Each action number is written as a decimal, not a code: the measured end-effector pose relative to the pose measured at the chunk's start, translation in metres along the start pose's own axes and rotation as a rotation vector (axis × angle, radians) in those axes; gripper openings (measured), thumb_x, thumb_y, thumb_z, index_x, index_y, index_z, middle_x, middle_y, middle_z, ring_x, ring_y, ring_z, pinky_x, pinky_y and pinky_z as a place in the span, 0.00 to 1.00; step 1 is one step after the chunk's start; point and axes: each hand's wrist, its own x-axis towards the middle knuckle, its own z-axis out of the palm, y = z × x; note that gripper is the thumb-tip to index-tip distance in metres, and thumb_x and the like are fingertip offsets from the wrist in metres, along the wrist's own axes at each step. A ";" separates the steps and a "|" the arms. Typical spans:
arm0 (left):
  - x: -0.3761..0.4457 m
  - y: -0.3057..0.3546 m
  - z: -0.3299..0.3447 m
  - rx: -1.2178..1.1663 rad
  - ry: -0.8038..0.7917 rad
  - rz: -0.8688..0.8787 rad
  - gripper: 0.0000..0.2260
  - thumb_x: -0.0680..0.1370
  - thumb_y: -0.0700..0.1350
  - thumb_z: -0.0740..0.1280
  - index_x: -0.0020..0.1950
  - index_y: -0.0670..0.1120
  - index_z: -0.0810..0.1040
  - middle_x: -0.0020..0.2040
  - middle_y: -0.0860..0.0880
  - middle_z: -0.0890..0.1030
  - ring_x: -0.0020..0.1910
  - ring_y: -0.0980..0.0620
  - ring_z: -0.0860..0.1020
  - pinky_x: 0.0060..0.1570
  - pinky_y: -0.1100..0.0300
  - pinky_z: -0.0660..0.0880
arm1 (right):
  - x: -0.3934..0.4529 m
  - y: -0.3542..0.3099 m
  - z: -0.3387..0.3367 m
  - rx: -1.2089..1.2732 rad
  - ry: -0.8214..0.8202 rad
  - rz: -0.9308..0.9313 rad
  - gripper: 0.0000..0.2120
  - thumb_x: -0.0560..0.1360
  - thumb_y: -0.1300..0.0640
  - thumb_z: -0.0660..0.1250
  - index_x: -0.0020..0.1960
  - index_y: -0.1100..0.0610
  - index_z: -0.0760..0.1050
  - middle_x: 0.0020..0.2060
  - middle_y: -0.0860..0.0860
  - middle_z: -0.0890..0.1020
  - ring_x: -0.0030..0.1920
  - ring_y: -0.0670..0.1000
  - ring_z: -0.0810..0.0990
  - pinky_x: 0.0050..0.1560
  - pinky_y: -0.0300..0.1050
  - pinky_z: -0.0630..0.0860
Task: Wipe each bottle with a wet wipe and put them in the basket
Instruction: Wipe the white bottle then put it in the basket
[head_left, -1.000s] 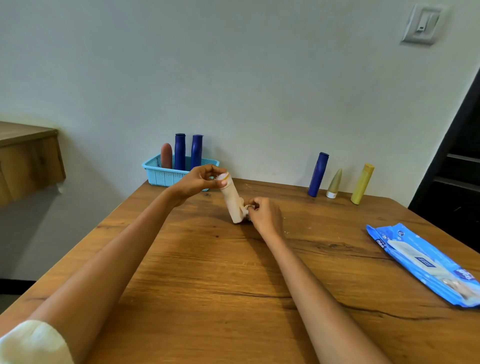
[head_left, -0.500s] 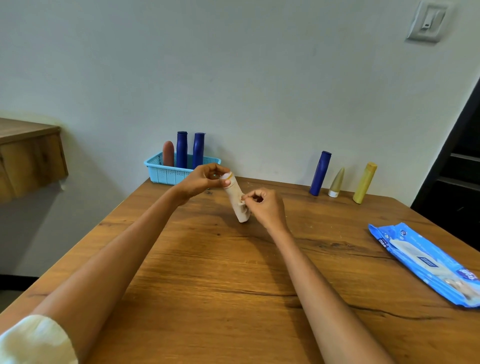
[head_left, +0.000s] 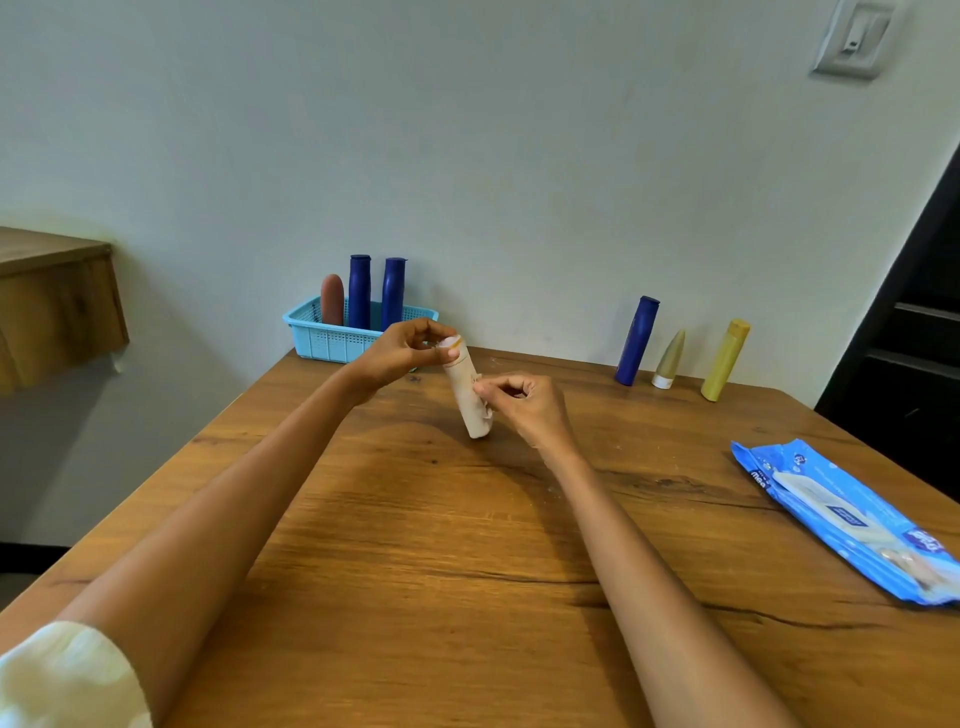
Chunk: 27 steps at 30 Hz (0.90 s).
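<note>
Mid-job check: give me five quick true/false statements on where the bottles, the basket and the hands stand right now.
1. The blue basket holds three bottles. True.
2. The left hand grips the cream bottle at its top end. True.
3. The right hand lies flat on the table. False: it is raised, fingers curled, pinching a wet wipe against the cream bottle.
4. Three bottles stand by the wall on the right: a dark blue bottle, a small beige tube and a yellow bottle. True.
5. The wipes pack sits inside the basket. False: it lies on the table at the right.
</note>
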 end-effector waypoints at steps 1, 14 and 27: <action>0.000 0.000 0.000 -0.004 0.002 0.001 0.08 0.76 0.44 0.67 0.55 0.49 0.75 0.50 0.54 0.77 0.51 0.56 0.76 0.48 0.66 0.72 | 0.001 0.001 -0.002 -0.020 -0.040 0.001 0.05 0.71 0.57 0.73 0.46 0.55 0.83 0.44 0.48 0.84 0.48 0.46 0.82 0.48 0.39 0.78; 0.001 0.003 0.002 0.038 -0.004 0.021 0.18 0.75 0.46 0.69 0.64 0.46 0.74 0.51 0.55 0.78 0.49 0.57 0.77 0.47 0.66 0.73 | 0.003 -0.010 0.008 -0.097 0.000 -0.122 0.03 0.70 0.60 0.73 0.42 0.57 0.80 0.43 0.51 0.82 0.42 0.48 0.80 0.43 0.41 0.77; 0.000 0.002 0.000 0.004 0.021 0.004 0.14 0.75 0.45 0.68 0.60 0.48 0.75 0.50 0.55 0.77 0.49 0.57 0.76 0.46 0.66 0.73 | -0.004 0.004 0.013 -0.368 -0.135 -0.081 0.07 0.69 0.59 0.73 0.39 0.52 0.75 0.43 0.48 0.77 0.40 0.44 0.74 0.38 0.36 0.70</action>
